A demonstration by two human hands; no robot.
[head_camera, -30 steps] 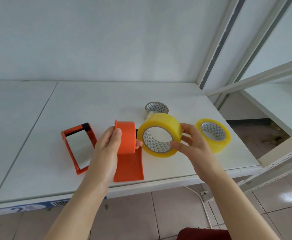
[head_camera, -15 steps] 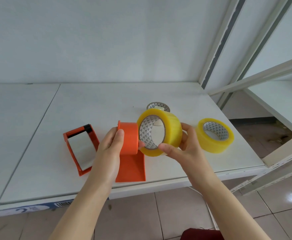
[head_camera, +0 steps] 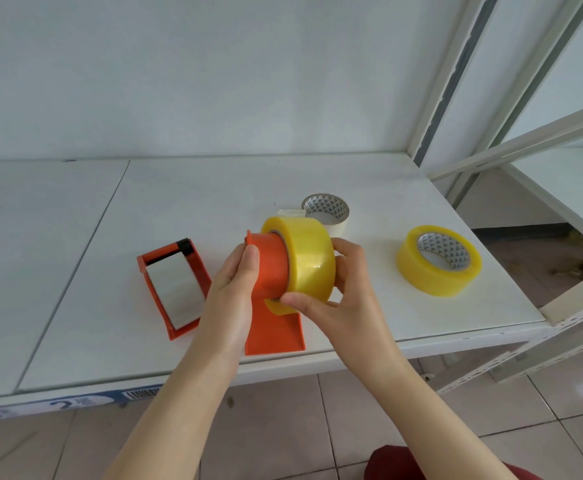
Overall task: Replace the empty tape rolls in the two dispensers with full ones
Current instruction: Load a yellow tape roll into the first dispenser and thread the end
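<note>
We steady the orange dispenser point(head_camera: 272, 271) with our left hand point(head_camera: 229, 299), fingers point(head_camera: 250, 261) curled shut around its smooth plastic drum, so our right hand point(head_camera: 338, 292) can push on the full yellow roll point(head_camera: 304, 261), glossy and partly seated, pinched between thumb and fingers just above the table point(head_camera: 179, 188).

An orange tape dispenser point(head_camera: 271, 271) is wearing a translucent yellow tape roll point(head_camera: 305, 261). At nine o'clock of it, a second orange dispenser point(head_camera: 174, 284) is showing a black bar and a pale grey plate. At three o'clock, another yellow roll point(head_camera: 439, 261) is displaying a grey-and-white triangle-patterned core. At twelve o'clock, an almost bare whitish roll point(head_camera: 326, 213) is carrying the same triangle print. The table point(head_camera: 196, 202) is looking white.
</note>
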